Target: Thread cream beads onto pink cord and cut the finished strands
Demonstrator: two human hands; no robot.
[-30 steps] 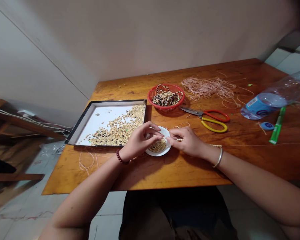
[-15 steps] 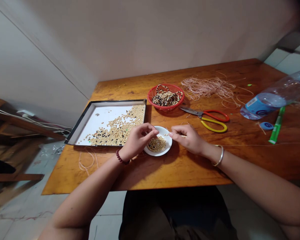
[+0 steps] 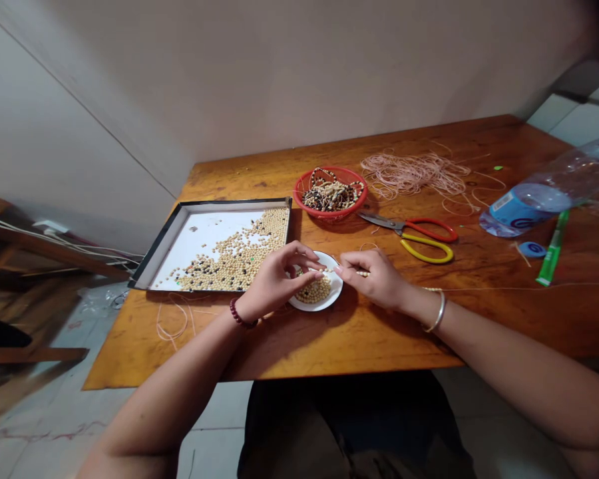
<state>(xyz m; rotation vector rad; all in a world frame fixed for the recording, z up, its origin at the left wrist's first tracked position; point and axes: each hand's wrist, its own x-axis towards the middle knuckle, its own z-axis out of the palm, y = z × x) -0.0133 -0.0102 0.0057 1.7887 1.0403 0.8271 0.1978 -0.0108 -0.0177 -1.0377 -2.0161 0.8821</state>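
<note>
My right hand (image 3: pixel 374 276) is closed in a pinch on a string of pale beads (image 3: pixel 363 273), of which a short stretch shows beside the fingers. A thin thread leads off to the right beyond my wrist. Thumb and fingertips of my left hand (image 3: pixel 292 269) come together at a small bead (image 3: pixel 328 269) by the string's tip, over a white bowl (image 3: pixel 335 289). Inside the bowl lie many loose cream beads (image 3: pixel 315 291), partly hidden by my left hand.
Left of the bowl stands a shallow black-edged tray (image 3: pixel 152 256) of cream and dark beads. Behind are a red basket (image 3: pixel 329 216) of beaded strands, scissors (image 3: pixel 429 241) and a pink cord tangle (image 3: pixel 414 174). A plastic bottle (image 3: pixel 526 206) and green tube (image 3: pixel 552 256) lie right.
My left hand has lifted slightly out of the beads and moved right, its fingertips now meeting near the string's tip. My right hand stays almost where it was.
</note>
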